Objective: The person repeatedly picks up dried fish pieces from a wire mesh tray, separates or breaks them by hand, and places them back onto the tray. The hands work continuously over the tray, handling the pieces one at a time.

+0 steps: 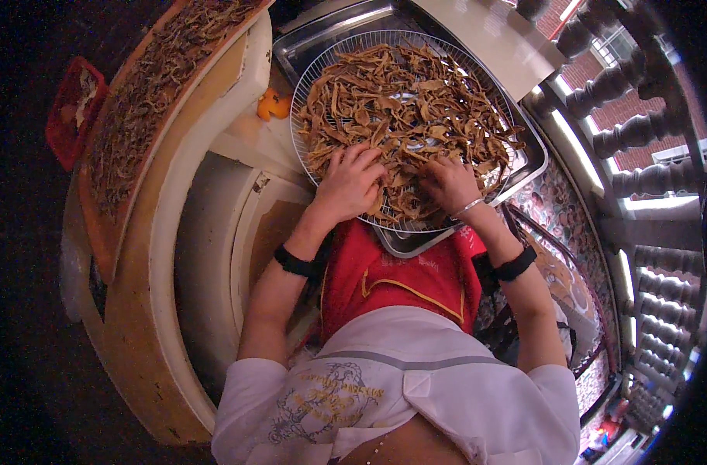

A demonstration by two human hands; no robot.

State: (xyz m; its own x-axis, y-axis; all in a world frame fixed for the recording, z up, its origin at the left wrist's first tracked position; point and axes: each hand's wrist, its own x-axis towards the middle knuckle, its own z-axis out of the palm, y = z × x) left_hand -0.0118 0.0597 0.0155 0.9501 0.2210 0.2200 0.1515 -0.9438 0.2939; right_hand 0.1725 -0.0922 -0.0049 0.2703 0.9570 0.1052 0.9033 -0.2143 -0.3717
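A round wire tray [294,128] holds a thick spread of dried brown strips [392,85], curled and leathery, perhaps a dried vegetable; their exact kind is unclear. At the tray's near left part, my left hand [352,180] is bent over the strips, its fingers closing on some by the thumb. To its right, my right hand [453,184], with a thin bracelet at the wrist, has its fingers curled down into the strips, the tips partly hidden. Under the wire tray lies a shiny rectangular metal pan [291,48], which sticks out at the corners.
At left, a long board [105,221] bears more brown strips on a curved pale ledge [161,325]. A red plastic basket [56,128] stands beyond it. An orange object [273,105] lies beside the tray. A balustrade [656,180] runs along the right; red cloth [400,283] covers my lap.
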